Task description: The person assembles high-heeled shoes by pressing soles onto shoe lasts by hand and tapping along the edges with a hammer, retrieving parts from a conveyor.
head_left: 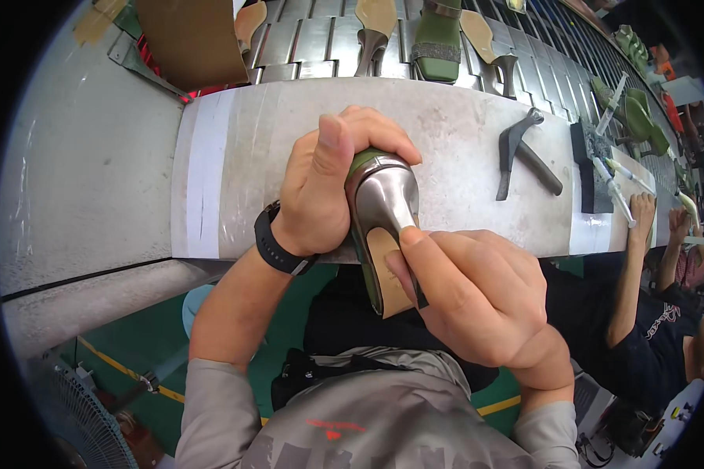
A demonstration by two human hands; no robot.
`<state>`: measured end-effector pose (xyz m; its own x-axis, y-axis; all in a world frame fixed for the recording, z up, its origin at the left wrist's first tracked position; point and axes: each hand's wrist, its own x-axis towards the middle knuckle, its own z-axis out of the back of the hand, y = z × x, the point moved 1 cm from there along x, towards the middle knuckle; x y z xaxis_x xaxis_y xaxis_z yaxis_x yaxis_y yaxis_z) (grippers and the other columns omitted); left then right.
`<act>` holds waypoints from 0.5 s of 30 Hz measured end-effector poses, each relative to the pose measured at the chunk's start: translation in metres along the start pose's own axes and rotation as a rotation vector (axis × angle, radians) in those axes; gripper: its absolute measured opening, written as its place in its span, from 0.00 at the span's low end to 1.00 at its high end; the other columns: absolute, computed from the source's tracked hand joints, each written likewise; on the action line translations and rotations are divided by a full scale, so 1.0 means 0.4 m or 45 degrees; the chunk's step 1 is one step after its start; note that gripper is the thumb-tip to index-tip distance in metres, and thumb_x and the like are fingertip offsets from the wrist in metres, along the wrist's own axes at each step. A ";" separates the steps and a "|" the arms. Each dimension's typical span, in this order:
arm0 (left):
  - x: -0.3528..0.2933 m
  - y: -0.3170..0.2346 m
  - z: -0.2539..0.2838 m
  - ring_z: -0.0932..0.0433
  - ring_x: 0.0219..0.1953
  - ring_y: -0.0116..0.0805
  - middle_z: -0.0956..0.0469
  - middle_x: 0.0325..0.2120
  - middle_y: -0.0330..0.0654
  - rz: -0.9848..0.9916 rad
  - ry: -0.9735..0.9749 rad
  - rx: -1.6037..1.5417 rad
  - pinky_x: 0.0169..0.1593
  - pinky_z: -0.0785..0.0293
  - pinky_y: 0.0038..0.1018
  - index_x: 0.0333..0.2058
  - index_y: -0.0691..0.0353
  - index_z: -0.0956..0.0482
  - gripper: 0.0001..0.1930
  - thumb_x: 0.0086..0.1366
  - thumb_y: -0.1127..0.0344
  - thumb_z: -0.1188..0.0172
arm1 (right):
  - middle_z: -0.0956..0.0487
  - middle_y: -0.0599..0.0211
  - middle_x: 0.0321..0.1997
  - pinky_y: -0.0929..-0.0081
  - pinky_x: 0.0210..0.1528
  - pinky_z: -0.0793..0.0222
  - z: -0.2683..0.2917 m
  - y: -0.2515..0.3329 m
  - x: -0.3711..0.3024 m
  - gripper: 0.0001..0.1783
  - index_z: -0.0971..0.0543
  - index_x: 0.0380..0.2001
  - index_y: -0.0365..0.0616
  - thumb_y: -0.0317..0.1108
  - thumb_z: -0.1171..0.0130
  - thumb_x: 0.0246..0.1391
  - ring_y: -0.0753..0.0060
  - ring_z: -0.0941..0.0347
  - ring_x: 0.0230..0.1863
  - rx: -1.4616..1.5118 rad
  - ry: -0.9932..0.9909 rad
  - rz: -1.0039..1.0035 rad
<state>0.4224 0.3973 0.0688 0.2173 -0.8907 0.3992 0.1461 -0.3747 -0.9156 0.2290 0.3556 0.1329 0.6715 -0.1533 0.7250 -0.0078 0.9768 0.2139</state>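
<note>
A green high-heeled shoe (387,191) is held upside down at the table's near edge, its shiny pewter-coloured heel and tan sole facing up. My left hand (328,168) is wrapped along its left and far side, fingers over the green upper and thumb raised off it. On the wrist sits a black band. My right hand (477,289) grips the slim part of the heel between thumb and fingers; the heel tip shows just below them. To the right of the shoe, a hammer (528,156) with a dark handle lies on the pale worktop (446,125).
Beyond the worktop, a metal slat conveyor (305,39) carries several shoes, including a green one (436,43). A black block (592,168) with syringes (618,191) stands at the right, near a co-worker's hand (641,209). A brown board (188,43) rises far left; a fan (86,414) stands lower left.
</note>
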 end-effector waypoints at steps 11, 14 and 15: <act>0.007 -0.004 0.002 0.22 0.40 0.34 0.18 0.38 0.47 0.157 -0.015 -0.091 0.48 0.27 0.28 0.38 0.70 0.16 0.47 0.82 0.35 0.78 | 0.18 0.58 0.30 0.74 0.22 0.26 -0.030 -0.027 0.006 0.17 0.15 0.41 0.31 0.22 0.25 0.45 0.71 0.22 0.22 -0.028 -0.051 0.030; 0.066 0.017 0.008 0.22 0.35 0.27 0.18 0.35 0.44 0.228 -0.042 -0.107 0.42 0.27 0.23 0.39 0.70 0.16 0.44 0.83 0.36 0.73 | 0.18 0.60 0.30 0.72 0.25 0.25 -0.057 -0.099 0.027 0.16 0.16 0.40 0.32 0.23 0.25 0.46 0.67 0.22 0.24 -0.011 -0.103 0.053; 0.069 0.021 0.010 0.26 0.28 0.20 0.20 0.29 0.38 0.308 -0.052 -0.236 0.33 0.31 0.18 0.39 0.69 0.16 0.35 0.83 0.42 0.62 | 0.18 0.60 0.30 0.72 0.25 0.25 -0.061 -0.106 0.026 0.16 0.16 0.40 0.32 0.23 0.25 0.46 0.67 0.22 0.24 -0.006 -0.093 0.049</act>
<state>0.4334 0.3707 0.0723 0.2635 -0.9501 0.1669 -0.0925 -0.1971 -0.9760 0.2544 0.3163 0.1152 0.6149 -0.1261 0.7784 -0.0290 0.9828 0.1822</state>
